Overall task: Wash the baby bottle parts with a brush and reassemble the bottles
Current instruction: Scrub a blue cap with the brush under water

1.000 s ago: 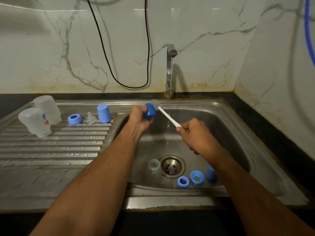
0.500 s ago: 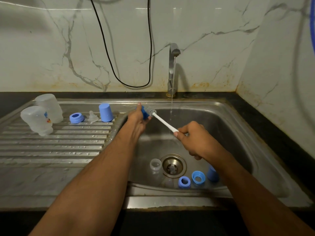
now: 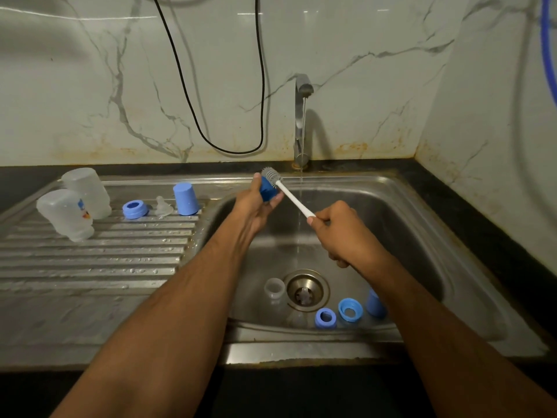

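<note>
Scrubbing step: left hand point(image 3: 256, 203) clamped around blue bottle cap point(image 3: 269, 191) over the sink point(image 3: 422, 236), right hand point(image 3: 340, 233) gripping brush point(image 3: 287, 193) handle, bristles at cap's rim. Next, probably: rinse under tap stream point(image 3: 301, 182), set beside 1 washed cap point(image 3: 185, 199).

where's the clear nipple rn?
In the head view, the clear nipple stands on the left drainboard, between the blue ring and the upturned blue cap.
</note>
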Demonstrator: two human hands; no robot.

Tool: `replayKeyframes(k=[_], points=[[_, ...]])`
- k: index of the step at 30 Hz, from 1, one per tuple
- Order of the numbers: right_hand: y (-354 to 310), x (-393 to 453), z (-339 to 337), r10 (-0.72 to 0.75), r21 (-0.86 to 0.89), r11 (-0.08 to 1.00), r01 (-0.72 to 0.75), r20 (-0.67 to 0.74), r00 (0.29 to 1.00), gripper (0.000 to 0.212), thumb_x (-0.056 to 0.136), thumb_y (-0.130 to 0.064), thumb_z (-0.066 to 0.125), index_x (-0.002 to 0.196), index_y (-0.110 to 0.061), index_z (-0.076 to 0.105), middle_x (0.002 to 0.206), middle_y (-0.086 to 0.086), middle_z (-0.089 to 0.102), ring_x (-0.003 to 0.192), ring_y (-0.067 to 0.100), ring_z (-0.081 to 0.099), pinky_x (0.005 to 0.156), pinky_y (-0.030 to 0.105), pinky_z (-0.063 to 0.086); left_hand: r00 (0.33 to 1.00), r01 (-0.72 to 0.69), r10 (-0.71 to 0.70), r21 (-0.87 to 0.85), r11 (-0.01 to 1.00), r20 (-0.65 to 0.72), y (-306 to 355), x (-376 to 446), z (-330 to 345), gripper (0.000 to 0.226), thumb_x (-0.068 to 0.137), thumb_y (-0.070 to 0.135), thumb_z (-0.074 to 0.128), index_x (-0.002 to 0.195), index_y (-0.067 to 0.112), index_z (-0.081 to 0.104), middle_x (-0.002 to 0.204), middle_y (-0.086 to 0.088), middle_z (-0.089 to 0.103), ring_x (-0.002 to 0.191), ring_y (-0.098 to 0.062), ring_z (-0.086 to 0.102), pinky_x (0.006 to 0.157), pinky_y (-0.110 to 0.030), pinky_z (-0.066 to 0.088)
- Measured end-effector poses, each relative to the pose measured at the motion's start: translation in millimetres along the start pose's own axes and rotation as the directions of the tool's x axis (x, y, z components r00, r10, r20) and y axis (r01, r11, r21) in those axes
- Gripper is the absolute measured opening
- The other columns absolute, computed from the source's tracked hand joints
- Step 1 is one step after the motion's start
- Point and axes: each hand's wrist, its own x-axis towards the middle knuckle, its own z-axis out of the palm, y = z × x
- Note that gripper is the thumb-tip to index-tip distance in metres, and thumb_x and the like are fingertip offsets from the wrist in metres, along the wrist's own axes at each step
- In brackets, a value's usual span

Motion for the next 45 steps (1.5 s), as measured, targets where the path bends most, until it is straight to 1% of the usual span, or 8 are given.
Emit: replayKeyframes(k=[7, 14, 25, 28, 32, 37, 41, 45], points=[[4.7, -10.3, -5.1, 0.049, 0.081, 0.995, -0.058, 0.108, 0.993, 0.023, 0.106, -0.032, 0.05, 0.11, -0.015, 0.065, 0.067, 0.006, 0.054, 0.048, 0.013, 0.046, 0.039, 0.024, 0.038, 0.997, -0.032, 0.029, -0.058, 0.998, -0.065, 10.5, 10.4, -10.2, 0.029, 0.099, 0.031, 0.059, 0.113, 0.007, 0.053, 0.126, -0.02, 0.056, 0.11, -0.029, 0.065, 0.081, -0.041, 0.062], [6.2, -1.2, -9.5, 0.113, 0.092, 0.989, -0.114, 0.022, 0.993, 0.021, 0.105, -0.031, 0.052, 0.109, -0.014, 0.064, 0.067, 0.006, 0.055, 0.049, 0.013, 0.045, 0.041, 0.025, 0.039, 0.987, -0.04, 0.024, 0.095, 0.995, 0.16, -3.6, -5.3, 5.2, 0.027, 0.099, 0.021, 0.058, 0.119, 0.004, 0.053, 0.127, -0.019, 0.055, 0.114, -0.031, 0.063, 0.095, -0.047, 0.057], [0.5, -12.1, -13.2, 0.095, 0.104, 0.989, -0.105, 0.095, 0.991, 0.023, 0.105, -0.03, 0.053, 0.114, -0.014, 0.067, 0.067, 0.006, 0.053, 0.048, 0.013, 0.044, 0.039, 0.023, 0.037, 0.998, -0.059, 0.053, 0.146, 0.988, 0.043, -2.1, 13.7, -11.5, 0.023, 0.104, 0.018, 0.051, 0.123, 0.005, 0.052, 0.13, -0.018, 0.054, 0.113, -0.029, 0.061, 0.094, -0.046, 0.057], [-2.5, -12.1, -9.6, 0.026, -0.045, 0.999, -0.024, 0.033, 0.999, 0.026, 0.104, -0.031, 0.054, 0.117, -0.015, 0.07, 0.068, 0.003, 0.056, 0.052, 0.012, 0.048, 0.046, 0.027, 0.043, 1.0, -0.016, 0.013, 0.217, 0.976, 0.018, -5.9, 17.4, -15.2, 0.029, 0.103, 0.01, 0.05, 0.131, 0.005, 0.054, 0.137, -0.02, 0.049, 0.12, -0.033, 0.056, 0.093, -0.047, 0.057], [-2.8, -7.0, -12.0, -0.023, -0.162, 0.987, 0.012, -0.065, 0.998, 0.026, 0.105, -0.03, 0.053, 0.118, -0.014, 0.069, 0.072, -0.001, 0.058, 0.058, 0.01, 0.053, 0.054, 0.026, 0.046, 0.995, -0.057, 0.026, 0.356, 0.933, 0.092, -10.6, 10.2, -5.2, 0.041, 0.099, -0.003, 0.051, 0.14, 0.003, 0.047, 0.14, -0.016, 0.045, 0.123, -0.035, 0.053, 0.086, -0.044, 0.059], [-1.7, -13.6, -17.9, -0.009, -0.122, 0.992, 0.011, 0.022, 1.0, 0.024, 0.104, -0.029, 0.053, 0.117, -0.015, 0.069, 0.067, 0.001, 0.055, 0.052, 0.01, 0.048, 0.049, 0.025, 0.042, 0.991, -0.126, 0.133, 0.462, 0.878, 0.019, -9.7, 21.9, -12.4, 0.038, 0.1, -0.004, 0.049, 0.137, 0.006, 0.05, 0.141, -0.016, 0.047, 0.109, -0.027, 0.055, 0.078, -0.039, 0.06], [-0.1, -9.3, -20.5, -0.016, -0.199, 0.98, 0.008, -0.041, 0.999, 0.026, 0.105, -0.03, 0.053, 0.113, -0.012, 0.07, 0.07, 0.0, 0.057, 0.057, 0.01, 0.051, 0.053, 0.025, 0.044, 0.981, -0.196, 0.16, 0.594, 0.781, 0.113, -14.4, 17.5, -11.9, 0.046, 0.1, -0.001, 0.051, 0.144, 0.009, 0.045, 0.138, -0.009, 0.043, 0.114, -0.027, 0.055, 0.093, -0.043, 0.057], [2.3, -11.2, -23.1, 0.01, -0.134, 0.991, -0.011, -0.008, 1.0, 0.023, 0.105, -0.028, 0.053, 0.112, -0.013, 0.069, 0.066, 0.001, 0.054, 0.051, 0.01, 0.047, 0.046, 0.023, 0.039, 0.971, -0.235, 0.207, 0.601, 0.764, 0.116, -15.2, 19.5, -8.5, 0.043, 0.099, -0.002, 0.052, 0.14, 0.009, 0.049, 0.136, -0.009, 0.045, 0.11, -0.024, 0.056, 0.089, -0.037, 0.058]])
